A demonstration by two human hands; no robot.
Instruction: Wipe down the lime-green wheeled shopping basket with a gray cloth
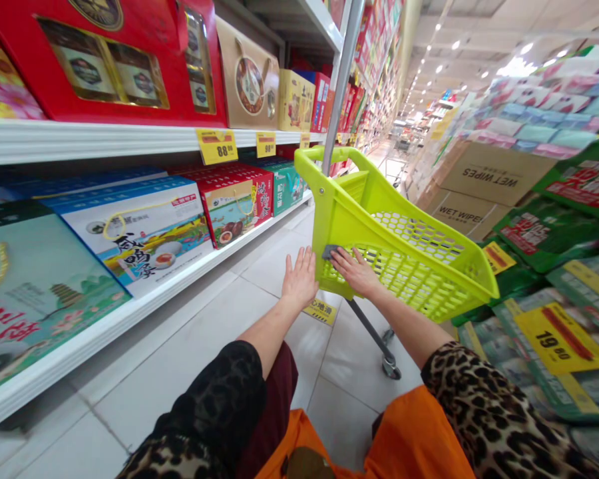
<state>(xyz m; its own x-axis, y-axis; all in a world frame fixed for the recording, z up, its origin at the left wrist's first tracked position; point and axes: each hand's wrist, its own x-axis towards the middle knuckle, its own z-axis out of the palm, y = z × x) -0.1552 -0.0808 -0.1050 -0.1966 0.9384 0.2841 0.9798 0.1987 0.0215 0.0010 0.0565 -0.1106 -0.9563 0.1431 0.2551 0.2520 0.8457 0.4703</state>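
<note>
My left hand (301, 278) is open, its fingers extended beside the lower corner of a lime-green plastic shopping cart (409, 213). My right hand (357, 271) lies flat against the cart's slotted wall, fingers stretched out. A small grey piece (330, 251) shows at the fingertips of my right hand. Whether it is a folded cloth or a part of the cart, I cannot tell. The cart stands on a dark metal leg with a caster wheel (391, 367), and a grey pole (343, 80) rises at its near corner.
On the left, white shelves (144, 141) hold gift boxes, including a red box (180, 100) and a white egg box (144, 229). Stacked wet-wipe cartons (484, 176) and green packs (574, 179) line the right. A yellow sticker (322, 311) is on the tiled floor (204, 352).
</note>
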